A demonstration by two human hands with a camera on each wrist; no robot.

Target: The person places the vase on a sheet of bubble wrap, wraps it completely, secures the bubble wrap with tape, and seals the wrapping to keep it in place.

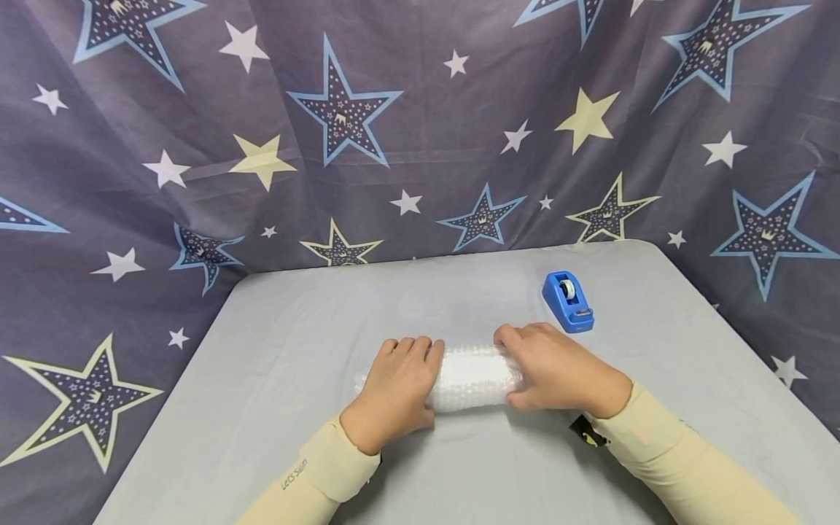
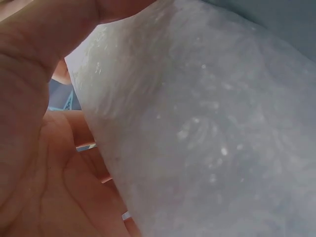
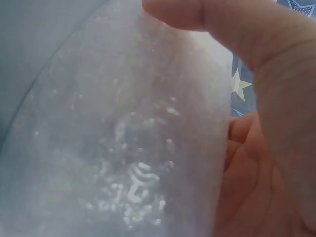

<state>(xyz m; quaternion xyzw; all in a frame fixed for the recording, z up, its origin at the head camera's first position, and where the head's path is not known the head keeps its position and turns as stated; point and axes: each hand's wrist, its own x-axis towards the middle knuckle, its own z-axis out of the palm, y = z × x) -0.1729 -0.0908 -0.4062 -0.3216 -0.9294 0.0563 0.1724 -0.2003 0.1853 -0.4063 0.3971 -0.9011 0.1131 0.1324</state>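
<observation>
A bundle of clear bubble wrap [image 1: 474, 378], rolled into a cylinder, lies crosswise near the middle of the table in the head view. My left hand [image 1: 402, 386] grips its left part from above, fingers over the far side and thumb on the near side. At the right end, my right hand [image 1: 558, 370] holds it the same way, thumb toward me. Both wrist views show the shiny bubbled plastic filling the space between thumb and fingers. Whatever the wrap may enclose is hidden; a white patch shows through on top.
A blue tape dispenser [image 1: 568, 302] with a roll of tape stands behind and to the right of my right hand. The table [image 1: 315, 313] has a pale grey cover. A dark curtain [image 1: 420, 146] printed with stars hangs behind its far edge and along the sides.
</observation>
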